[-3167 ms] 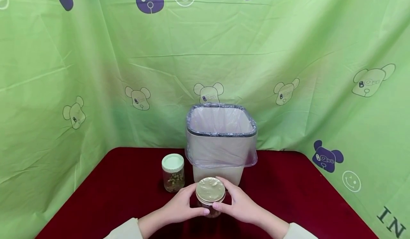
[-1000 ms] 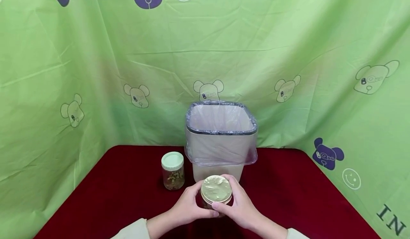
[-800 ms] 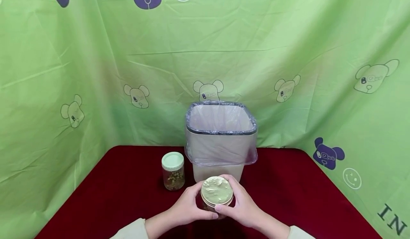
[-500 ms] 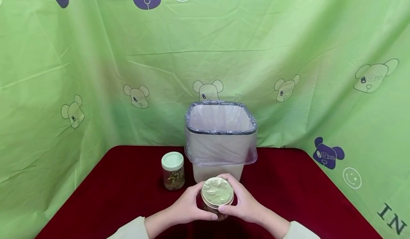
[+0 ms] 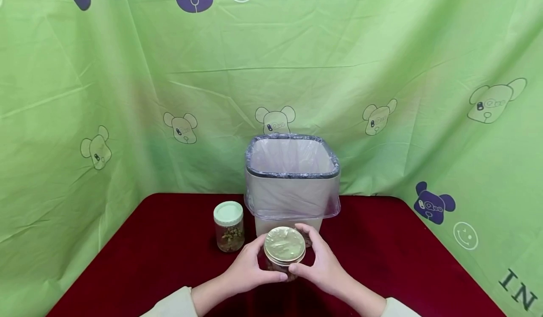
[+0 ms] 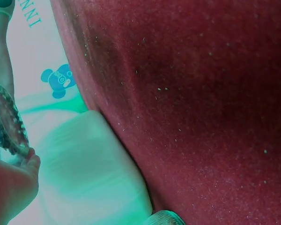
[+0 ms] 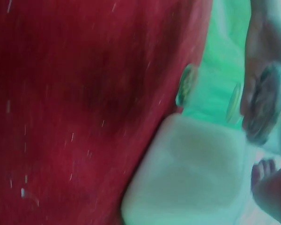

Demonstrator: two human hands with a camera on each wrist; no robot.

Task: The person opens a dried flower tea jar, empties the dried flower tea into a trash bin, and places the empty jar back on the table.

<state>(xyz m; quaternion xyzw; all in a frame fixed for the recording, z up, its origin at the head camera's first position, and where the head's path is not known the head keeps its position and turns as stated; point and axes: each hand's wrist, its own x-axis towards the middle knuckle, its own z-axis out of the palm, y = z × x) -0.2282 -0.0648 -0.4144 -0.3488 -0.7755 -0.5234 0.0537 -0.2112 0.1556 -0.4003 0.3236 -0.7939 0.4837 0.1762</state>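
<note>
In the head view, a small clear jar [image 5: 285,244] with a crinkled gold foil top and dark brown contents is held between both hands at the front middle. My left hand [image 5: 246,271] grips its left side, thumb across the front. My right hand [image 5: 324,267] curls round the right side, thumb by the front of the neck and fingers behind. In the left wrist view the jar's bottom [image 6: 8,119] faces the camera, with fingertips of my left hand [image 6: 14,187] at its edge. The right wrist view is blurred; its jar [image 7: 266,103] shows beside my right hand [image 7: 271,190].
A pale bin [image 5: 288,196] with a clear purplish liner stands just behind the hands. Left of it is a second jar [image 5: 229,227] with a pale green lid and greenish contents. Dark red cloth [image 5: 169,251] covers the table, and green printed curtains [image 5: 271,71] enclose it.
The jar has moved slightly right since the oldest frame. In the last half second it has shifted a little up and left in the head view, and the right fingers have spread from it.
</note>
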